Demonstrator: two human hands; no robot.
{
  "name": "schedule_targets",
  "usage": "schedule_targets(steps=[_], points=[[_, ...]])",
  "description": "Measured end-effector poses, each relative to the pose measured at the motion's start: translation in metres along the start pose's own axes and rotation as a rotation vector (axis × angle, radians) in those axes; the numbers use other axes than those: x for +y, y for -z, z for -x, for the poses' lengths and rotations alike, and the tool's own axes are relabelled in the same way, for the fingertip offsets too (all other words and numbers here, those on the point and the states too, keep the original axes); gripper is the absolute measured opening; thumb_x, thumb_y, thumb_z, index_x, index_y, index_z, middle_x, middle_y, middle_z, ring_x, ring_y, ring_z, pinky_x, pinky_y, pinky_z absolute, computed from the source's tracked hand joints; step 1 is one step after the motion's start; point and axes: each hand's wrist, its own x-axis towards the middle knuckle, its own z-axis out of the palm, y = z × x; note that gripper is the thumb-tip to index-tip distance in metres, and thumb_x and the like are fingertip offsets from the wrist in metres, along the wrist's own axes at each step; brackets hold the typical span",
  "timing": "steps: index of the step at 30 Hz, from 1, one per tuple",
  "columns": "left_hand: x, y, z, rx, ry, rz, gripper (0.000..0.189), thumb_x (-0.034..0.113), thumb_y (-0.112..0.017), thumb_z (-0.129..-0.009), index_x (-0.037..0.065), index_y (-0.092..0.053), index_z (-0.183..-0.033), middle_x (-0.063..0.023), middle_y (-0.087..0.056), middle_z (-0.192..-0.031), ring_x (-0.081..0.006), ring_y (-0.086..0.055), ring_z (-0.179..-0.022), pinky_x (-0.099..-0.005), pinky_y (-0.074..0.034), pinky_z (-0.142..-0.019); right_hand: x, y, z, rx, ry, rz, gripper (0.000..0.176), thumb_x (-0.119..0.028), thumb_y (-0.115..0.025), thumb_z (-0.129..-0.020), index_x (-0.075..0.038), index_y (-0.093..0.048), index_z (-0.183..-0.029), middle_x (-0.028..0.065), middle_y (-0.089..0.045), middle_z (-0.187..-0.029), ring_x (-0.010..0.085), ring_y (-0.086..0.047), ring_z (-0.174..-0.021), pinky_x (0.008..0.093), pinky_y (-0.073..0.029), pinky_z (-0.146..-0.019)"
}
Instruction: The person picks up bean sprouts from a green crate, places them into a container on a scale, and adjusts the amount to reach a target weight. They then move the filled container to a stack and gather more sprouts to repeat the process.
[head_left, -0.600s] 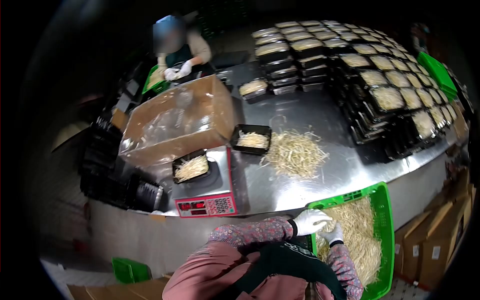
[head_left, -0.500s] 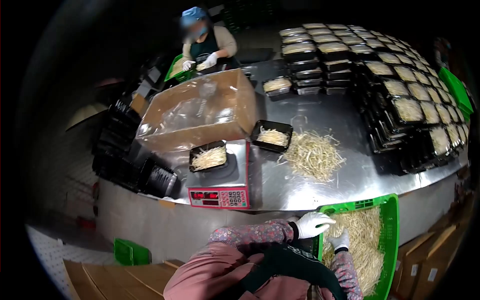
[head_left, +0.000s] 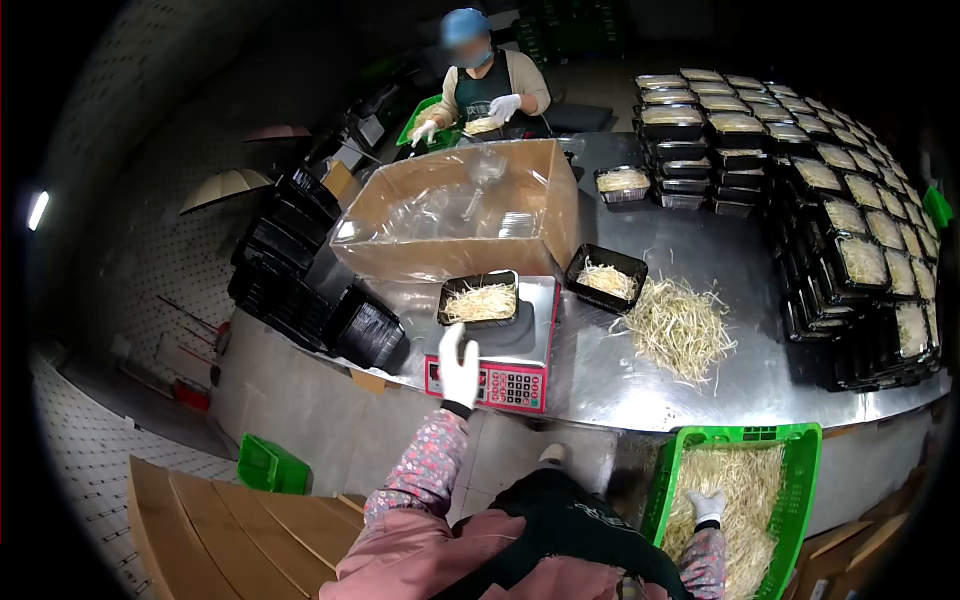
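My white-gloved left hand (head_left: 459, 368) reaches over the front of the red-edged scale (head_left: 515, 388), its fingers apart and near a black tray of sprouts (head_left: 479, 301) on the weighing plate. Nothing shows in that hand. My gloved right hand (head_left: 707, 505) is low in the green crate (head_left: 811, 470), resting on the loose sprouts (head_left: 735, 480); its fingertips are partly sunk among them, so I cannot make out any hold. Right of the scale lie a second black tray with sprouts (head_left: 607, 278) and a loose sprout pile (head_left: 680, 330).
A cardboard box (head_left: 450, 255) lined with clear plastic stands behind the scale. Empty black trays (head_left: 365, 328) are stacked at the left, filled packs (head_left: 860, 262) at the right. Across the table a co-worker (head_left: 492, 85) in white gloves handles sprouts. Cardboard (head_left: 230, 530) lies at lower left.
My left hand has moved from the crate's edge leftward and up to the scale. My right hand remains in the crate. The camera view has shifted; the co-worker's hands have moved apart.
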Motion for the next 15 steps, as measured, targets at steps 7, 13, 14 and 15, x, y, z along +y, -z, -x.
schedule_targets(steps=[7, 13, 14, 15], points=[[-0.094, -0.001, -0.095, -0.077, 0.116, -0.143, 0.064, 0.033, -0.063, -0.093, -0.001, -0.042, -0.143, -0.0234, -0.043, -0.145, -0.0365, -0.039, -0.136, -0.0404, -0.030, -0.115, 0.029, -0.009, 0.015, 0.096, 0.196, -0.042, 0.094, -0.002, -0.087, -0.063, 0.003, -0.038, -0.143, 0.0162, -0.059, -0.126, 0.0246, -0.059, -0.108, 0.0359, -0.047, -0.099], [-0.084, -0.025, -0.144, -0.388, 0.022, -0.405, 0.047, 0.034, -0.068, -0.084, 0.023, -0.062, -0.129, -0.0129, -0.042, -0.151, -0.0360, -0.034, -0.141, -0.0434, -0.026, -0.117, 0.052, 0.022, 0.001, 0.428, 0.117, 0.093, 0.084, -0.008, -0.087, -0.064, 0.005, -0.046, -0.135, 0.0150, -0.063, -0.121, 0.0229, -0.060, -0.107, 0.0336, -0.046, -0.098], [-0.101, -0.028, -0.146, -0.395, -0.040, -0.374, 0.044, 0.030, -0.068, -0.082, 0.022, -0.064, -0.125, -0.0129, -0.042, -0.151, -0.0362, -0.034, -0.140, -0.0439, -0.026, -0.117, 0.052, 0.035, 0.003, 0.480, 0.191, -0.051, 0.081, -0.009, -0.086, -0.065, 0.005, -0.047, -0.135, 0.0143, -0.063, -0.122, 0.0229, -0.060, -0.107, 0.0335, -0.046, -0.097], [-0.115, -0.030, -0.144, -0.405, -0.100, -0.343, 0.041, 0.026, -0.069, -0.080, 0.021, -0.067, -0.121, -0.0128, -0.043, -0.150, -0.0365, -0.035, -0.140, -0.0444, -0.025, -0.117, 0.051, 0.043, 0.016, 0.530, 0.265, -0.192, 0.078, -0.009, -0.086, -0.067, 0.005, -0.048, -0.134, 0.0137, -0.064, -0.122, 0.0229, -0.060, -0.107, 0.0334, -0.047, -0.097]])
